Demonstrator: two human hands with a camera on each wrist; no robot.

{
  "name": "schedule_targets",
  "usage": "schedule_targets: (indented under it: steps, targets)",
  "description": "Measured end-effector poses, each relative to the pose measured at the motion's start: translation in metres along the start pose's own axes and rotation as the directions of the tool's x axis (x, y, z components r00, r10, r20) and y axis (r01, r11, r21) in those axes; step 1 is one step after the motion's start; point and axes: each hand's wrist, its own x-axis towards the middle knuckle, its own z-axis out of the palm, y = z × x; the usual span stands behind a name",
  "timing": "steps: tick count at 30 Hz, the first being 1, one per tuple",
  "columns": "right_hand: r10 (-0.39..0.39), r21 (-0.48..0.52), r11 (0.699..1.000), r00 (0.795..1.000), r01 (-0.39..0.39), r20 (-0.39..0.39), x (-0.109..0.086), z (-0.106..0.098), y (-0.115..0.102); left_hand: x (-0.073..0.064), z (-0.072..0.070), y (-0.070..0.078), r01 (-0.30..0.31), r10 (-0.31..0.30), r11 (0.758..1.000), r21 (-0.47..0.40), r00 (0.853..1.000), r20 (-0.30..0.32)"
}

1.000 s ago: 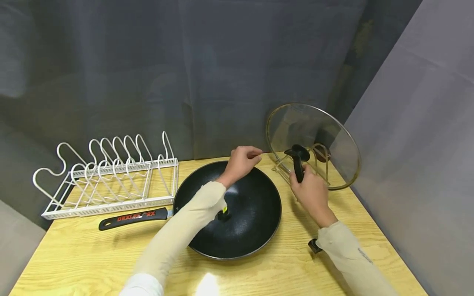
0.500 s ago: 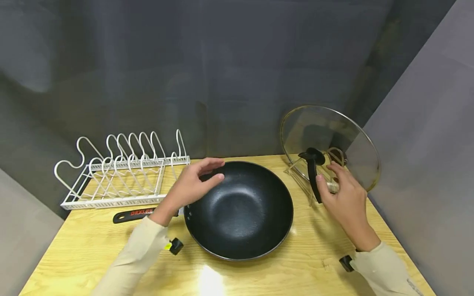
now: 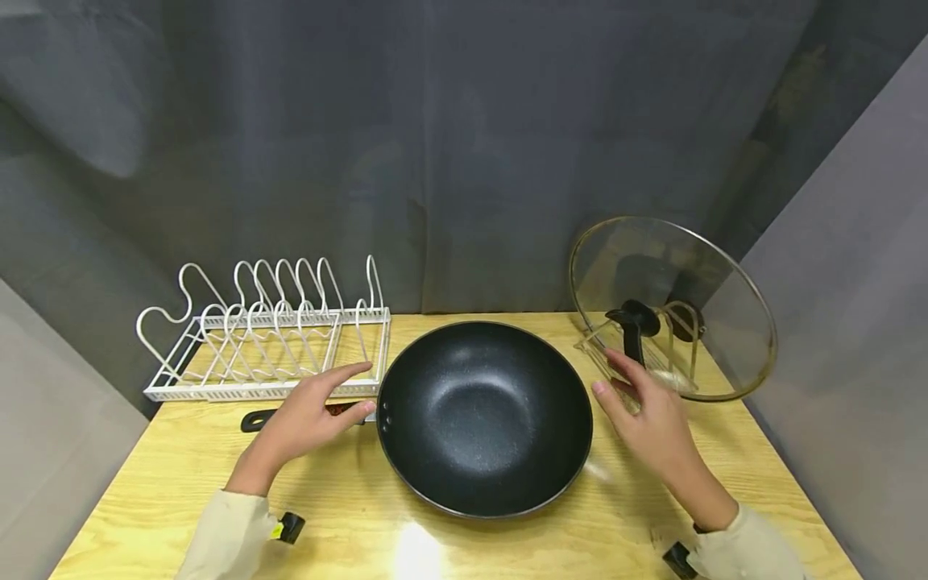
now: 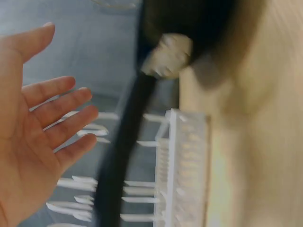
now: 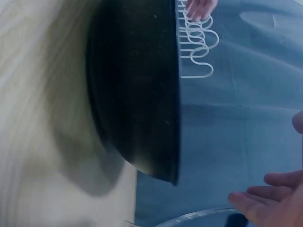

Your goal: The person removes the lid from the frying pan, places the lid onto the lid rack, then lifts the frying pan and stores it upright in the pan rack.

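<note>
A black wok (image 3: 482,427) sits on the table in the middle of the head view, its black handle (image 3: 257,420) pointing left. My left hand (image 3: 304,423) hovers over that handle, fingers extended and thumb apart; in the left wrist view the palm (image 4: 28,137) holds nothing. My right hand (image 3: 648,419) hangs to the right of the wok, its fingers loosely bent and holding nothing. Just beyond it, a glass lid (image 3: 732,338) with a black handle (image 3: 633,342) leans upright in a gold wire stand (image 3: 590,332). The right wrist view shows the wok's side (image 5: 132,85) beside my fingers (image 5: 246,205).
A white wire rack (image 3: 268,392) with several upright loops stands behind the wok handle at the back left. Dark grey cloth (image 3: 493,161) hangs behind the wooden table (image 3: 348,515). A pale wall panel (image 3: 841,322) rises at the right edge.
My right hand has let go of the lid's handle, leaving the lid in the stand, and moved back towards the wok. My left hand has moved left from above the wok to its handle.
</note>
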Motion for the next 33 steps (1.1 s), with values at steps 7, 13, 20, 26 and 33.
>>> schedule_targets:
  steps: [7,13,20,26,33]
  targets:
    - [0.098,0.039,0.994,0.99,-0.102,0.103,-0.003,0.022,0.01,-0.015,0.007,-0.028,0.065,-0.065,0.994,0.089,0.998,0.002]
    - [0.222,0.056,0.971,0.964,-0.233,0.148,0.0,0.032,0.019,-0.017,0.006,-0.043,0.068,-0.07,0.992,0.106,0.997,0.017]
    - [0.322,0.052,0.941,0.931,-0.335,0.169,-0.002,0.042,0.027,-0.015,0.003,-0.047,0.063,-0.067,0.995,0.076,0.997,0.044]
    - [0.364,0.03,0.927,0.916,-0.374,0.17,-0.002,0.049,0.034,-0.014,0.003,-0.048,0.082,-0.085,0.993,0.08,0.996,0.038]
    - [0.301,-0.012,0.953,0.943,-0.302,0.143,-0.001,0.054,0.035,-0.014,0.004,-0.05,0.085,-0.087,0.993,0.085,0.996,0.027]
